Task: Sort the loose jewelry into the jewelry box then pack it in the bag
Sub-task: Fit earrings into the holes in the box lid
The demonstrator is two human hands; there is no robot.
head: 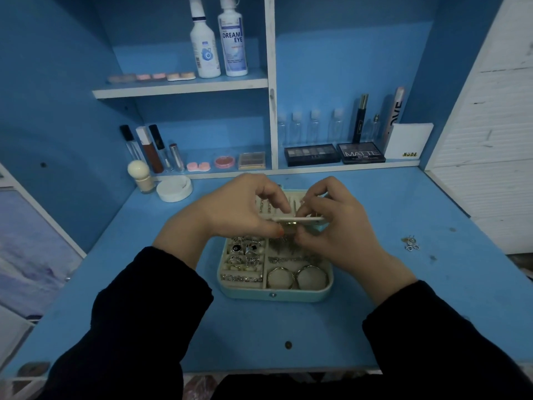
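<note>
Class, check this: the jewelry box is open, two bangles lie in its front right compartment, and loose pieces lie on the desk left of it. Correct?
Not quite. The head view shows the loose pieces on the desk right of the box, not left. The rest holds: box open, two bangles front right.

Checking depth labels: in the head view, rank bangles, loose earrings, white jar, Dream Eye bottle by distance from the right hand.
1. bangles, front of the jewelry box, just below the right hand
2. loose earrings, on the table to its right
3. white jar, table's back left
4. Dream Eye bottle, upper shelf
</note>
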